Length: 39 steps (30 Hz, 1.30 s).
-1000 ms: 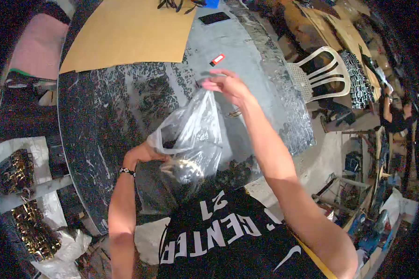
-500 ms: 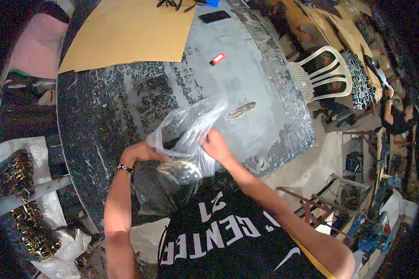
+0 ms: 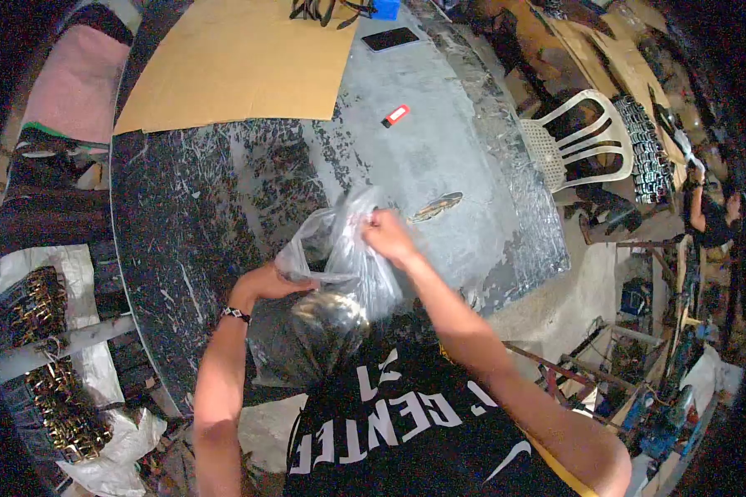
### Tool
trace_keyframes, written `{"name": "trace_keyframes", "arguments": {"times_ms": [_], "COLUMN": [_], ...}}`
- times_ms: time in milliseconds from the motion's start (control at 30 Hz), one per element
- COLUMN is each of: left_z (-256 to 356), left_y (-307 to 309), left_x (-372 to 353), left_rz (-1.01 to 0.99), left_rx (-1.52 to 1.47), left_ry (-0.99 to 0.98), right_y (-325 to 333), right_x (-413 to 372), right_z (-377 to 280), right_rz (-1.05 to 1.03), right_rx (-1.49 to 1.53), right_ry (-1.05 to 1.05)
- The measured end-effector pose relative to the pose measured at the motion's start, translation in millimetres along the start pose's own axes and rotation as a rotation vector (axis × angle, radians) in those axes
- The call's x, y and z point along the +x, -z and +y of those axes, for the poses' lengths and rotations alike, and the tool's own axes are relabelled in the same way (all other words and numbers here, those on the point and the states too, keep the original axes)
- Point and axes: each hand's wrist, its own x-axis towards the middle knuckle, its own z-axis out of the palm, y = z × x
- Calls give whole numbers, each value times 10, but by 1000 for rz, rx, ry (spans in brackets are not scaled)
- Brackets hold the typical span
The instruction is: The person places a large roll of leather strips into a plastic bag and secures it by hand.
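A clear plastic bag (image 3: 317, 241) stands at the near edge of the worn table, its mouth partly gathered upward. Shiny gold and silver metal pieces show through its lower part, too blurred to name. My right hand (image 3: 388, 238) is closed on the bunched plastic at the bag's upper right. On the other side, my left hand (image 3: 272, 282) grips the bag's rim, its fingertips partly covered by plastic. A beaded bracelet sits on my left wrist.
Farther up the table (image 3: 464, 248) are a red lighter (image 3: 396, 115), a phone (image 3: 390, 39) and a cardboard sheet (image 3: 240, 62). A plastic chair (image 3: 584, 137) stands right. Brass-coloured parts (image 3: 62, 406) lie on white sacking at left. Another person (image 3: 713, 207) is at far right.
My right hand has risen slightly with the bunched plastic, and the bag's top stands narrower and more upright. The whole view has shifted a little.
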Motion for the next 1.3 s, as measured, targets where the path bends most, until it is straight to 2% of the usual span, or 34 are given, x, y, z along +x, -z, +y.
{"name": "trace_keyframes", "arguments": {"times_ms": [33, 67, 133, 200, 233, 267, 300, 333, 367, 433, 533, 600, 633, 667, 700, 733, 767, 800, 833, 867, 933, 967, 1000, 1067, 1100, 1167, 1200, 1233, 1267, 1300], "left_z": [12, 28, 299, 691, 574, 320, 81, -111, -284, -150, 89, 101, -466, -963, -536, -664, -652, 103, -347, -312, -102, 123, 9, -447, -406, -271, -952, -838, -750, 47], "left_y": [-15, -36, -26, 47, 18, -52, -103, -126, -145, -94, -10, 66, -64, -187, -175, -118, -121, 7, -123, -44, 9, 17, -7, -215, -223, -280, -281, -287, -268, -137], "left_x": [-4, 0, -58, -222, -192, -120, -36, 58, 148, 109, 137, 299, 482, 633, 402, 428, 469, 132, 418, 443, 312, 222, 326, 557, 513, 274, 1021, 622, 656, 41], "left_rz": [4, 30, 60, 45, 52, 136, 218, 221, 200, 185, 117, -173, -140, 1, 101, 37, 15, 57, 213, 219, 40, 63, 67, 259, 245, 404, 207, 258, 223, 113], "left_rx": [4, 13, 30, 101, 105, 81, 55, 56, 44, 31, 110, 351, 377, -15, 226, 189, 108, 182, 163, 180, 40, 25, 33, -412, -417, -605, -659, -732, -678, -540], "left_ry": [-1, -30, -62, 203, 200, 111, 23, 22, -12, -45, 1, 375, 366, -89, 35, -64, -180, -76, -372, -386, -138, -184, -193, -85, -82, -285, -346, -196, -178, -736], "right_y": [-175, -297, -461, -630, -662, -677, -661, -648, -641, -653, -749, -729, -874, -990, -974, -889, -972, -927, -912, -1006, -1174, -1175, -1177, -1268, -1071, -871, -1272, -1436, -1592, -1166], "right_x": [41, 52, 76, 199, 226, 230, 188, 143, 101, 29, 99, 66, 56, 146, 167, 71, 183, 207, 181, 236, 356, 343, 433, 540, 361, 314, 847, 1174, 1424, 1056], "right_z": [-107, -190, -310, -243, -247, -228, -245, -272, -335, -472, -385, -365, -178, -14, 24, -204, -104, -156, -184, -89, 97, 115, 105, 141, -100, -364, 1, 241, 504, -1], "right_rz": [57, 59, 50, -1, -62, -58, -125, -194, -195, -135, -158, -154, -116, -52, -11, 53, 53, 34, 2, 20, 34, 54, 64, -196, -113, -105, -343, -446, -535, -574], "right_rx": [227, 229, -199, -255, -313, -312, -372, -435, -437, -452, -478, -316, -247, -184, -145, -56, -124, -82, -35, -34, -13, -77, -82, -171, -185, 111, -369, -624, -648, -301], "right_ry": [77, 82, 144, 150, 152, 159, 281, 402, 407, 399, 416, 446, 384, 351, 406, 248, 189, 140, 81, 94, 431, 489, 495, 320, 516, 700, 730, 1087, 1023, 448]}}
